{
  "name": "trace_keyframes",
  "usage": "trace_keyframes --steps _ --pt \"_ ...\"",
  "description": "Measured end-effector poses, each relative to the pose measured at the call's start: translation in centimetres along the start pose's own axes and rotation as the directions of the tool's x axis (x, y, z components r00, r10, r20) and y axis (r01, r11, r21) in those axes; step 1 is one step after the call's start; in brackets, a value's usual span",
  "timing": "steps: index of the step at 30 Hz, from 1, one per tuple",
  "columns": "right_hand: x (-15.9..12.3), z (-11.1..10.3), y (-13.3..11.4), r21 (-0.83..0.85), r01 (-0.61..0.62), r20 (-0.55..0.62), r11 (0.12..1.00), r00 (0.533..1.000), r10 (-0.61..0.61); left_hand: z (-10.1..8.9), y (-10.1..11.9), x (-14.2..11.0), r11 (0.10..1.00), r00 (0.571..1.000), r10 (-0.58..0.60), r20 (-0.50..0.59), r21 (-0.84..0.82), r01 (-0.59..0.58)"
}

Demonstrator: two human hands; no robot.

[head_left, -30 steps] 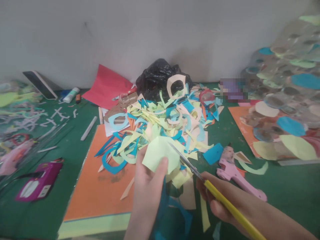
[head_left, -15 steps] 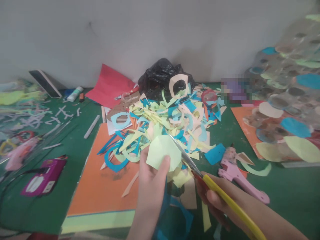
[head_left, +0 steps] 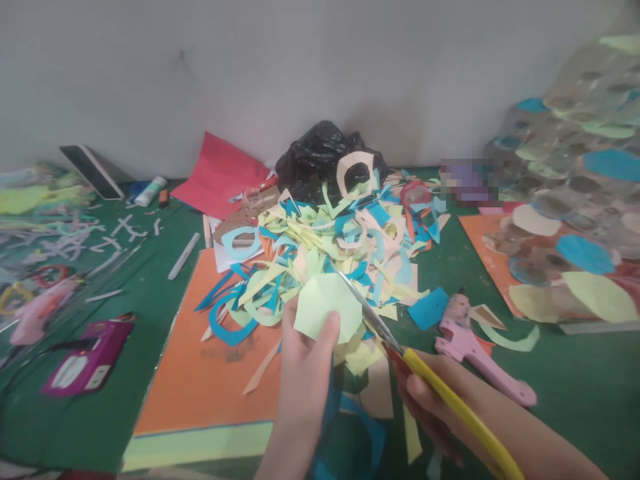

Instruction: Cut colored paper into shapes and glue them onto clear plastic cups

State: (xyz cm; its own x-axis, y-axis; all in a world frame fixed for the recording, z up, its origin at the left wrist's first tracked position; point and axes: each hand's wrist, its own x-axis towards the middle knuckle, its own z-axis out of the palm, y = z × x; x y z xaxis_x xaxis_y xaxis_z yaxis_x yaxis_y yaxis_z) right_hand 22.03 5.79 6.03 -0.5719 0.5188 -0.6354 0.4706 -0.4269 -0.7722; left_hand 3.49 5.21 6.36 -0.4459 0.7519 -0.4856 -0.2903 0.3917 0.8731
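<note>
Between thumb and fingers, my left hand [head_left: 311,353] pinches a pale green piece of paper [head_left: 325,308] with a many-sided outline. My right hand [head_left: 435,393] grips scissors [head_left: 425,370] with a yellow handle. The scissor blades lie along the right edge of the green paper, pointing up and left; whether they touch it I cannot tell. Behind the paper spreads a heap of cut paper scraps [head_left: 310,230] in blue, green, yellow and peach. Beneath my left hand is an orange sheet [head_left: 210,380] on the green table.
A pink glue gun [head_left: 483,360] lies right of my right hand. At left are a purple box [head_left: 87,357] with a cable and another pink glue gun [head_left: 43,310]. A black plastic bag [head_left: 325,157] and red paper [head_left: 220,170] stand by the wall. Clear bottle-like pieces [head_left: 570,187] rise at right.
The view has shifted very slightly. Both hands, the green paper and the scissors stay in nearly the same position.
</note>
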Motion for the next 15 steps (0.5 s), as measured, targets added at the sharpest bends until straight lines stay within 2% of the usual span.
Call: trace_keyframes --steps 4,8,11,15 --pt "0.1 0.1 -0.6 0.031 -0.023 -0.001 0.999 1.0 0.023 0.1 0.2 -0.1 0.999 1.0 0.009 -0.003 -0.032 -0.009" --pt "0.0 -0.2 -0.8 0.015 0.048 0.001 0.999 0.999 -0.048 0.1 0.3 -0.2 0.993 1.0 0.024 0.014 -0.114 -0.022" --pt "-0.6 -0.7 -0.3 -0.038 0.117 -0.036 0.992 0.992 -0.119 -0.2 0.3 -0.1 0.991 0.999 0.026 0.027 -0.135 -0.022" --pt "-1.1 -0.8 0.8 -0.065 0.122 -0.093 0.99 0.987 -0.127 -0.6 0.4 -0.1 0.993 0.999 -0.015 0.028 -0.12 0.018"
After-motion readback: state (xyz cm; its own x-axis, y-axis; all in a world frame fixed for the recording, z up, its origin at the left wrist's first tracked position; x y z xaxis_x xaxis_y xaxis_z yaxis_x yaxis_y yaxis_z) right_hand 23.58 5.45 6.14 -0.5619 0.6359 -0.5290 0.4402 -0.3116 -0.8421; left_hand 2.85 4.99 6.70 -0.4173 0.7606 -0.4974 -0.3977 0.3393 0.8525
